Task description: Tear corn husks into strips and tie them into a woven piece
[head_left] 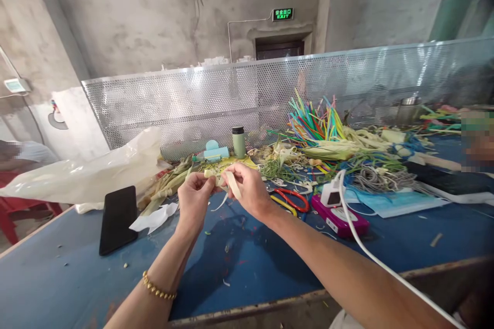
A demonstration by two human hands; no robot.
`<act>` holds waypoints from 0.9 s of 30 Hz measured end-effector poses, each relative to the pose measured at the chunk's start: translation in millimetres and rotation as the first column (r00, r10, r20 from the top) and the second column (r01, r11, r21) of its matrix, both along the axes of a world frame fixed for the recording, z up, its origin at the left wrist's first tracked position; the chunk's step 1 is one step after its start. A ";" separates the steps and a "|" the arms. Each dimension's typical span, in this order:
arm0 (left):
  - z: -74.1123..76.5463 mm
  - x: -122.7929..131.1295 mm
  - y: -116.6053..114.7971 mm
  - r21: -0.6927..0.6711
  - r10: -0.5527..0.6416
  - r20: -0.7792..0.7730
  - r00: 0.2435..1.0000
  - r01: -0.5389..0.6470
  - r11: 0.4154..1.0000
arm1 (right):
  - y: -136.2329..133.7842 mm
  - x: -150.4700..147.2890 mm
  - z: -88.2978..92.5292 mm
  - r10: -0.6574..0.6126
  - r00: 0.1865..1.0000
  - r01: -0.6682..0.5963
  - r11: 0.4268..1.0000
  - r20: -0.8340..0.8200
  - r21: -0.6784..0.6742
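A pale cream strip (pixel 233 185), which looks like dried husk, is looped and folded between my two hands above the table. My left hand (pixel 194 196) is closed, thumb and fingers pinching the strip's left part. My right hand (pixel 249 190) is closed on the strip's right part, and a flat length of it stands up across the fingers. A thin tail hangs below the fingertips. Just right of my right hand lie red handles (pixel 295 199) and a yellow handle (pixel 284 205), like those of scissors or cutters. The fingers partly hide how the strip is folded.
A black phone (pixel 119 220) and white scrap (pixel 153 218) lie left. Behind stand a green bottle (pixel 238 143), husks (pixel 334 149) and coloured strips (pixel 318 118). Right are a purple power box (pixel 339 216) with white cable, and a blue mask (pixel 401 203). A perforated metal screen (pixel 185 108) borders the back.
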State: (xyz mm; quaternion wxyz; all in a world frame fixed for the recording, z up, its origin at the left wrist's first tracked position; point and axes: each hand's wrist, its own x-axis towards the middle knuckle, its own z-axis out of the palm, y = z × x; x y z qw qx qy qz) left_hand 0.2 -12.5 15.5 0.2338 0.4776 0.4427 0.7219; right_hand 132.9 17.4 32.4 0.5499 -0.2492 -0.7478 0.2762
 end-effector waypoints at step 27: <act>-0.7 3.1 -4.6 0.009 -0.117 -0.053 0.992 0.117 0.993 | 3.8 -0.8 2.6 0.064 0.981 -0.123 0.934 -0.181 -0.336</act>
